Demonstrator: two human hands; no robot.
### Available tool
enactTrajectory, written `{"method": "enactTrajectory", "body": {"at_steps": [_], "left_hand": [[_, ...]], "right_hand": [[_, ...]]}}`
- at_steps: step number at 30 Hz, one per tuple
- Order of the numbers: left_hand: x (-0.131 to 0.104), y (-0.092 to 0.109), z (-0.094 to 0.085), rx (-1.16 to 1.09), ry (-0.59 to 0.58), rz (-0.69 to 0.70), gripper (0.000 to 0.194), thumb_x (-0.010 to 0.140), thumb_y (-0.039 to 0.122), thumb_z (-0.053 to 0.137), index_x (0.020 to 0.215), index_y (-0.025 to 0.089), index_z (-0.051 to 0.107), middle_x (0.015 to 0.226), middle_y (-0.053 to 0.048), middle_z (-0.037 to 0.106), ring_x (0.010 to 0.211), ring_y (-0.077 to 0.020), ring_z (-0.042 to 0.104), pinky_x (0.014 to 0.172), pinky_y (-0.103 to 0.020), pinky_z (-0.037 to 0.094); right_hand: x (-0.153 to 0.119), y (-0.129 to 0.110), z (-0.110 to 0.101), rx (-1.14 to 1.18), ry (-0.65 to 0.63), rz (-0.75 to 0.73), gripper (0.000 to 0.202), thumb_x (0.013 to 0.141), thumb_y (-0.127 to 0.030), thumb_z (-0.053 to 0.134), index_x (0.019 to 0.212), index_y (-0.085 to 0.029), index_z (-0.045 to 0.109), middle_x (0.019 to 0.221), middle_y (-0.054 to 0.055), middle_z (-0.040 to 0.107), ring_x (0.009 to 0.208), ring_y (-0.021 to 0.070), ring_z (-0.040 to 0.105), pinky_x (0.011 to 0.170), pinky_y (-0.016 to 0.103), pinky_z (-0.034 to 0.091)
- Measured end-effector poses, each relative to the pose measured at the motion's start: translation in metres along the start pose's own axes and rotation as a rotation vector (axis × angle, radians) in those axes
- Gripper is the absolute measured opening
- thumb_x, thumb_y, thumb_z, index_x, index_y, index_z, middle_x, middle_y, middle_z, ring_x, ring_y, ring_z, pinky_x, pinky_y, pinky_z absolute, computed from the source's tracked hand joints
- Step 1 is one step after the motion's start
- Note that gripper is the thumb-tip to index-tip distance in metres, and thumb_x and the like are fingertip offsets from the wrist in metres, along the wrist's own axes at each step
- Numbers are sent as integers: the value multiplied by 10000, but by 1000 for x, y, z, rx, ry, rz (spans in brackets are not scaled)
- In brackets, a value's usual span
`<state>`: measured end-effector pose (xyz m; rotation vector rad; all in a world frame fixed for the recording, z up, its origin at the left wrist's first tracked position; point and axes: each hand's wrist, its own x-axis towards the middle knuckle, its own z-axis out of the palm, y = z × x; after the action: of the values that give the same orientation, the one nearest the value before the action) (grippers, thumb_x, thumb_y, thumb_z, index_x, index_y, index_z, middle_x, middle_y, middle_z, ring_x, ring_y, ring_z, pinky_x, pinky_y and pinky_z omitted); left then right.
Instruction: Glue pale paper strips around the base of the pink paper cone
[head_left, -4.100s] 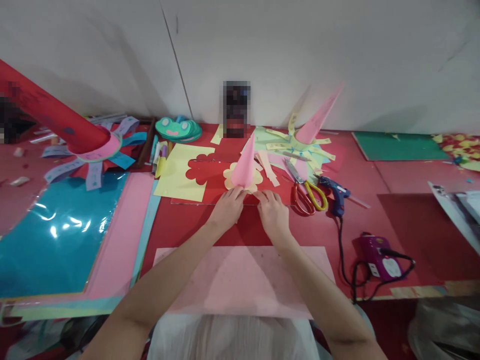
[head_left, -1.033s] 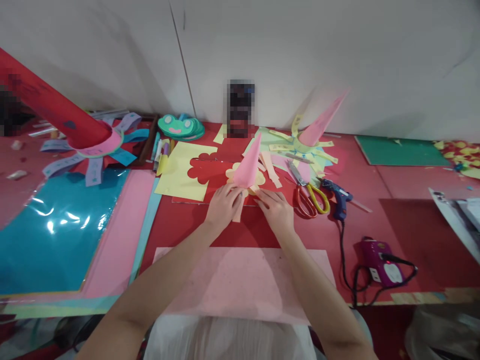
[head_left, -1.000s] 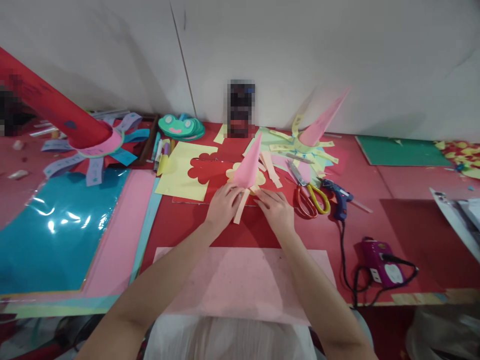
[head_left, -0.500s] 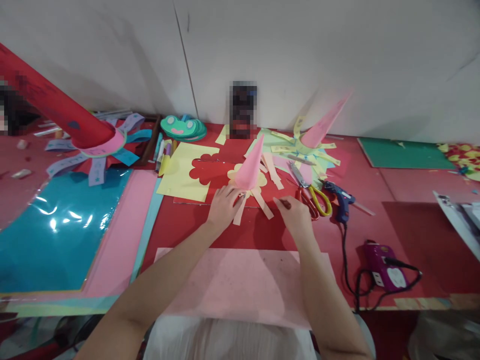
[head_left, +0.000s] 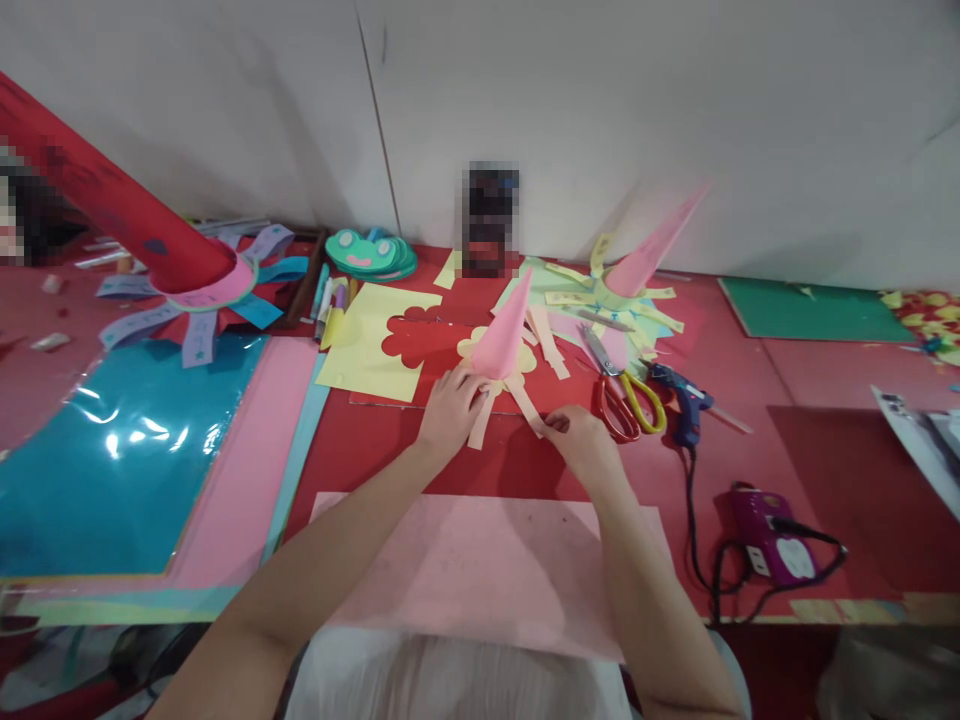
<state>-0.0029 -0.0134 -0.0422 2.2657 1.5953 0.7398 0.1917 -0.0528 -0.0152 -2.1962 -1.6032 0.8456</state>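
Note:
A pink paper cone [head_left: 504,330] stands upright on a yellow scalloped paper flower [head_left: 528,358]. Pale peach paper strips reach out from the flower's near side. My left hand [head_left: 452,410] is closed at the near left edge of the flower, fingers bent against it beside the cone's base. To the right, my right hand [head_left: 583,442] pinches the free end of the right-hand paper strip [head_left: 525,402] between thumb and fingers. Another paper strip [head_left: 481,422] lies between my hands, untouched. Underneath is a red scalloped paper piece [head_left: 417,343].
Scissors [head_left: 616,385] and a blue glue gun [head_left: 684,400] lie right, its cord running to a purple power socket [head_left: 771,535]. Behind stands a second pink cone [head_left: 651,255] with yellow strips. A large red paper cone [head_left: 150,235] leans at left. Pink paper [head_left: 465,570] lies in front.
My right hand has moved slightly left and taken hold of the end of the paper strip. My left hand stays at the flower. The view has shifted slightly.

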Motion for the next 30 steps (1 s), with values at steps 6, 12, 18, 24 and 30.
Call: {"method": "enactTrajectory", "body": {"at_steps": [6, 12, 18, 24, 30], "left_hand": [[1, 1, -1, 14, -28, -25, 102, 881, 154, 511, 881, 204, 601, 984, -42, 605, 913, -209, 565, 823, -354, 432], [1, 2, -5, -63, -2, -47, 87, 877, 186, 527, 896, 198, 611, 977, -50, 620, 928, -217, 566, 836, -366, 444], [-9, 17, -4, -649, -92, -125, 197, 860, 349, 556, 974, 218, 648, 873, -23, 671, 770, -159, 618, 691, -270, 500], [-13, 30, 0, -963, -229, -249, 241, 764, 415, 626, 793, 180, 673, 740, -22, 677, 614, -126, 583, 578, -242, 487], [-9, 20, 0, -945, -186, -355, 263, 714, 422, 648, 815, 182, 685, 734, -18, 662, 497, -98, 509, 365, -195, 369]], "right_hand": [[4, 7, 4, 27, -12, -46, 164, 747, -349, 604, 654, -219, 566, 799, 32, 656, 728, 169, 591, 628, 270, 411], [8, 11, -8, 221, -144, -57, 207, 711, -407, 645, 664, -218, 577, 720, 21, 677, 706, 177, 618, 671, 292, 441], [10, 7, -18, 506, -160, -198, 338, 685, -521, 681, 703, -201, 573, 721, 23, 672, 700, 165, 616, 710, 304, 462], [7, 0, -8, 512, -223, -244, 352, 677, -530, 688, 688, -198, 570, 688, 1, 630, 665, 146, 578, 660, 283, 448], [7, 1, -7, 464, -255, -241, 325, 687, -504, 685, 691, -198, 574, 693, -3, 624, 674, 146, 567, 655, 279, 430]]}}
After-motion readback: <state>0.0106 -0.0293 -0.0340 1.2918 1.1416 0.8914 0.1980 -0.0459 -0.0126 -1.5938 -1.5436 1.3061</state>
